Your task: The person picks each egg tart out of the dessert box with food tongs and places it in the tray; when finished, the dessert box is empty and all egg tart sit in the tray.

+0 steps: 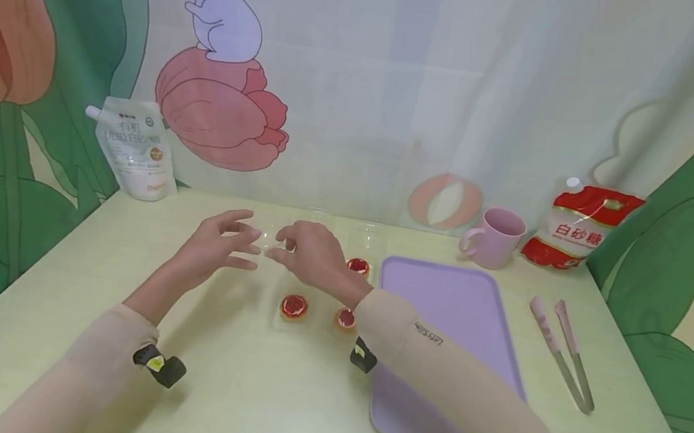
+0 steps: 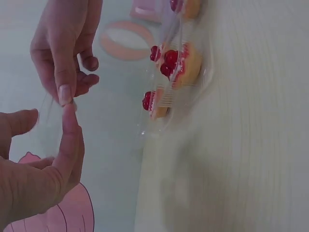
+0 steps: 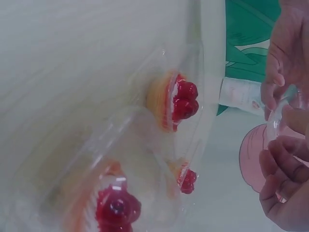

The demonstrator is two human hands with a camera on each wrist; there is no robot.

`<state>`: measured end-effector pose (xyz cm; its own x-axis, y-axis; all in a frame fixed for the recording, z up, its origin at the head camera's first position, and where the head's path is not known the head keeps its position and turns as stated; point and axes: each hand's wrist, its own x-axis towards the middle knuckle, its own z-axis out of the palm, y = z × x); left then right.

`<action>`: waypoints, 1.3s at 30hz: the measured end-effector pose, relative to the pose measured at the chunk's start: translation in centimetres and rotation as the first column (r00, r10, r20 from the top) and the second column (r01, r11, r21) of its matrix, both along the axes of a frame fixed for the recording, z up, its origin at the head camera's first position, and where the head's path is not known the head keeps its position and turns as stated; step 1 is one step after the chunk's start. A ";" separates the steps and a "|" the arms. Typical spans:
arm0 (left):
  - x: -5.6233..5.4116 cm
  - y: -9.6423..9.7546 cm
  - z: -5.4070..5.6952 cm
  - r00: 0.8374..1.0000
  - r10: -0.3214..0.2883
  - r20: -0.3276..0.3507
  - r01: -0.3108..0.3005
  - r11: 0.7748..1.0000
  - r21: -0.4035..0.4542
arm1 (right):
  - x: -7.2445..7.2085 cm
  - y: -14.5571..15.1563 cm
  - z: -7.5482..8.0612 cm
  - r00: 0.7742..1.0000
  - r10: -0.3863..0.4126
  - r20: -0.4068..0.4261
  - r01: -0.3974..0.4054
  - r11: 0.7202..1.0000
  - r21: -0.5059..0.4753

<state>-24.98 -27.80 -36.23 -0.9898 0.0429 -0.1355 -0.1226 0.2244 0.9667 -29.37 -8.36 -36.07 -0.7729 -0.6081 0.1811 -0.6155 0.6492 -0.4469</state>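
Observation:
My left hand [image 1: 218, 245] and right hand [image 1: 313, 255] meet above the far part of the table. Between them is a small clear plastic piece [image 3: 275, 121] with a curved rim; its exact kind is hard to see. The right fingertips pinch its edge, while the left thumb and fingers stand spread around its other side. Below lies a clear plastic container [image 2: 207, 72] holding small tarts topped with red fruit. One tart [image 1: 294, 307] is at its near left, another [image 1: 346, 318] near right, and a third [image 1: 358, 266] farther back. The right hand and forearm hide part of the container.
To the right of the container lies a purple tray [image 1: 434, 412], under the right sleeve. Farther right are tongs [image 1: 568, 363]. A pink mug [image 1: 494, 239] and a red-and-white sugar bag [image 1: 580, 229] stand at the back right, a white pouch [image 1: 136, 149] at the back left.

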 end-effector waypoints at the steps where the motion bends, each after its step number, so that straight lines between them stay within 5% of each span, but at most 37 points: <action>1: -0.1 0.0 -0.1 1.000 0.011 -0.005 -0.011 1.000 -0.007 | -0.2 -0.2 -0.1 1.000 -0.001 0.007 0.001 1.000 -0.009; 5: -0.7 -0.3 -0.5 0.998 0.049 -0.026 -0.050 0.998 -0.045 | -1.1 -0.6 -0.8 0.997 0.043 0.071 -0.040 0.998 -0.051; 11: -1.7 -1.2 -0.9 0.997 0.049 -0.066 -0.056 0.994 -0.094 | -2.5 -0.6 -1.3 0.963 0.120 0.241 -0.098 0.990 -0.102; 16: -2.4 -1.5 -1.0 0.997 0.018 -0.079 -0.029 0.989 -0.148 | -3.4 -0.7 -1.3 0.958 0.108 0.265 -0.082 0.991 -0.106; 28: -3.0 -3.1 -1.7 0.996 -0.032 -0.081 0.014 0.978 -0.206 | -5.4 -2.5 -2.1 0.956 0.103 0.275 -0.123 0.991 0.055; 39: -4.6 -5.1 -4.7 0.996 -0.085 -0.022 0.079 0.974 -0.214 | -5.4 -4.1 -2.5 0.973 0.054 0.223 -0.120 0.948 0.293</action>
